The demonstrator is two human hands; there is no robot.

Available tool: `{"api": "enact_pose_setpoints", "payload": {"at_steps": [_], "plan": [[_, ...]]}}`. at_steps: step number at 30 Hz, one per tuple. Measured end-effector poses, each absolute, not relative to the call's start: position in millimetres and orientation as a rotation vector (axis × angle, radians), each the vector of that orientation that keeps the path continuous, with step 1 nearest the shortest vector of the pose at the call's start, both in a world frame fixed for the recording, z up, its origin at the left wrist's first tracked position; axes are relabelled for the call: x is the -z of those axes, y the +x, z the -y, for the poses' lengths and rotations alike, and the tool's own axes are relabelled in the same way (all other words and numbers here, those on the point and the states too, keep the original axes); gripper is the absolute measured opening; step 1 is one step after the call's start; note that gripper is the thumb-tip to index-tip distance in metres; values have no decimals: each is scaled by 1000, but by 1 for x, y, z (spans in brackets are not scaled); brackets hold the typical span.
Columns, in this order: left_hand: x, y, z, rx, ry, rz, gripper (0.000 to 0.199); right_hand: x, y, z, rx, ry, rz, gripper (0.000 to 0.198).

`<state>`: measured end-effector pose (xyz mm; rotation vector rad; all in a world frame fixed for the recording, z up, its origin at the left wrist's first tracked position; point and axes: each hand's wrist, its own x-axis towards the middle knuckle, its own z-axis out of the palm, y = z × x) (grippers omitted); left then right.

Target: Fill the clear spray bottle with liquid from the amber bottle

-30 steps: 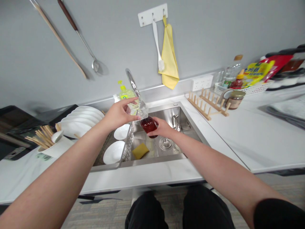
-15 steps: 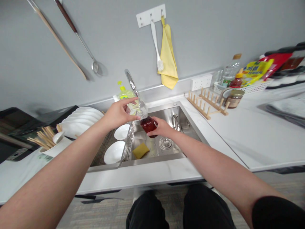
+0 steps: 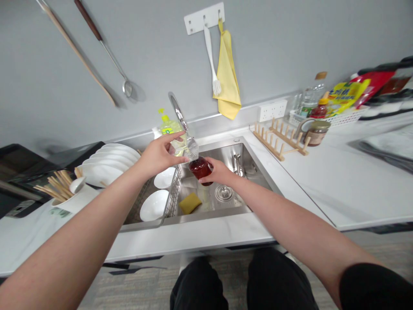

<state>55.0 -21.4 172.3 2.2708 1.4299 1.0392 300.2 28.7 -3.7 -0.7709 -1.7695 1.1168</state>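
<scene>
Over the steel sink, my left hand grips a clear cup, thumb and fingers around its side. The cup is tilted, its lower end right at the top of a dark red cup. My right hand is wrapped round that red cup from the right and holds it above the basin. Whether the two cups touch, and whether liquid runs between them, I cannot tell. Below lies a yellow sponge on the sink floor, left of the drain.
A wire rack with white bowls sits at the sink's left. White plates and a chopstick holder stand further left. Behind are the faucet and a yellow-green soap bottle. A wooden rack and jar are right.
My left hand has turned the clear cup a little, and more of its side now shows. The right hand and red cup stay nearly in place.
</scene>
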Motion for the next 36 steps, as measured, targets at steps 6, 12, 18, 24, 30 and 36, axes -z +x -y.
{"api": "enact_pose_setpoints", "payload": {"at_steps": [6,12,18,24,30,36], "plan": [[-159,50,23,-1240,2040,-1336,98,5,299,-30,-1107,-798,1781,91],[-120,48,22,-1537,1568,-1128,95,7,301,-34,-1126,-766,1771,94],[-75,57,6,-1687,1279,-873,83,10,302,-41,-1114,-786,1741,97],[-37,66,-3,-1633,1014,-655,61,16,302,-50,-1135,-792,1714,100],[-7,54,-13,-1572,814,-622,46,21,300,-51,-1156,-828,1689,100],[-9,48,-22,-1523,736,-573,49,21,301,-52,-1099,-872,1662,103]]}}
